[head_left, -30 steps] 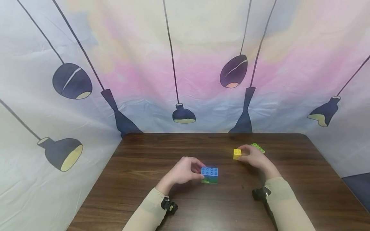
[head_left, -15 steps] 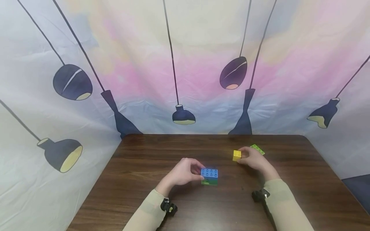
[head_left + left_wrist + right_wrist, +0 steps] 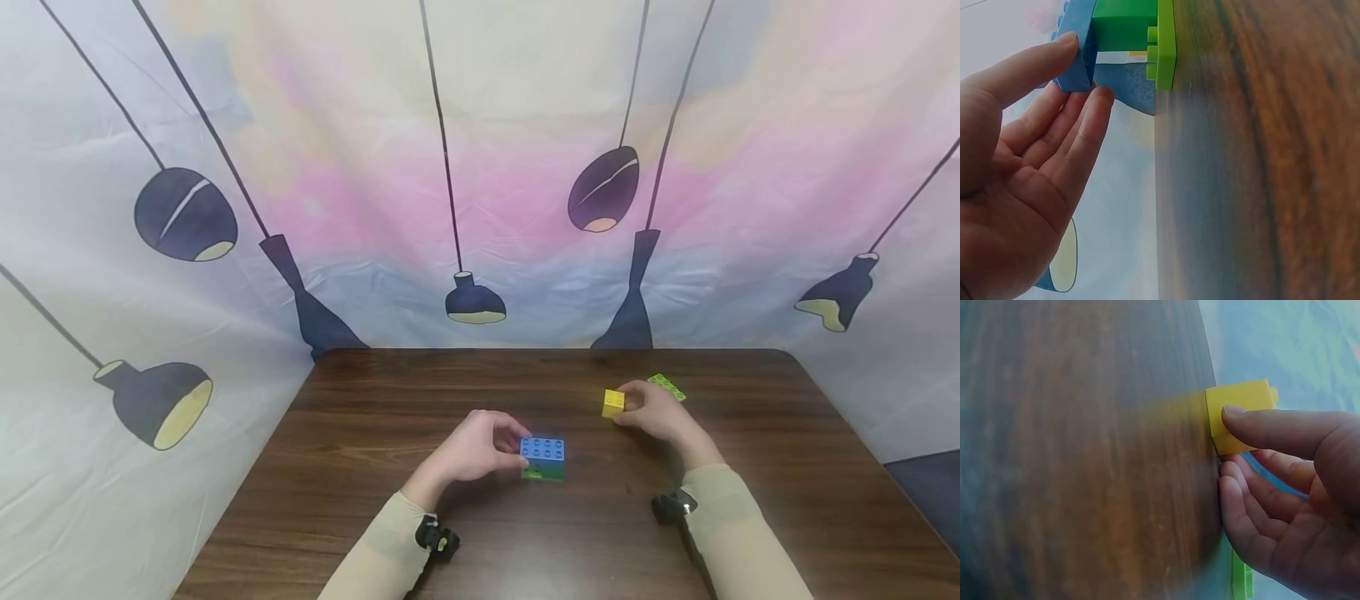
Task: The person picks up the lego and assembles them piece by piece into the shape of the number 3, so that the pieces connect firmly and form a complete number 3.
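Near the middle of the table stands a small stack: a blue brick on top, a green brick under it and a flat lime plate at the bottom. My left hand pinches the left end of the blue brick between thumb and fingers. Farther back and to the right, my right hand holds a yellow brick, its thumb on one side in the right wrist view. The yellow brick's underside meets or nearly meets the tabletop. Fingers hide part of its far side.
A second lime-green plate lies on the table just behind my right hand. The brown wooden table ends at the back against a hanging cloth printed with lamps.
Hardly anything differs. Both hands keep their hold on the bricks and stay in place; the whole head view has shifted very slightly.
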Action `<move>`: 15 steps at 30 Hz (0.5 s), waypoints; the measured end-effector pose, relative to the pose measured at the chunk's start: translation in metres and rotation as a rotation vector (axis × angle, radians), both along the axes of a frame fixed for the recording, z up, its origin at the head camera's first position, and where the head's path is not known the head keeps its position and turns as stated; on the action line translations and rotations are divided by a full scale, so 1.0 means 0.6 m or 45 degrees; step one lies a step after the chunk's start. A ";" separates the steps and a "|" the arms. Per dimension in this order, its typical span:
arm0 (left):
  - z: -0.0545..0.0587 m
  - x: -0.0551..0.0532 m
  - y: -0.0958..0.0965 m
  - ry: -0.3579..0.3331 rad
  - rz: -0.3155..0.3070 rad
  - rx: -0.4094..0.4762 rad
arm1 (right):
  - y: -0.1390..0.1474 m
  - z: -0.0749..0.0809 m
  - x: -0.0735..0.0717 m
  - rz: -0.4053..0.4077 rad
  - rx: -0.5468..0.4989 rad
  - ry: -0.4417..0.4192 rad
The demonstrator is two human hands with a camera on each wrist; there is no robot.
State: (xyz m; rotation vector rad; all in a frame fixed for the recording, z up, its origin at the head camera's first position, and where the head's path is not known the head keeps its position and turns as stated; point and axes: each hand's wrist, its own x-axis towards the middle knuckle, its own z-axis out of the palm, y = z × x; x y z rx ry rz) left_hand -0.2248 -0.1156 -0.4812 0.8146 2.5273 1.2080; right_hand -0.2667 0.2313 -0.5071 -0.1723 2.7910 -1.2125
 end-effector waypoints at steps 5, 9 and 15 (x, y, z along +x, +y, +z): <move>-0.001 -0.001 -0.002 0.012 -0.007 -0.001 | -0.002 0.001 -0.001 -0.008 0.015 -0.004; -0.002 -0.002 -0.002 0.019 -0.012 0.002 | -0.001 -0.002 -0.003 -0.007 0.025 -0.006; -0.003 -0.002 -0.001 0.017 -0.013 0.007 | 0.000 -0.001 -0.002 -0.007 0.025 -0.022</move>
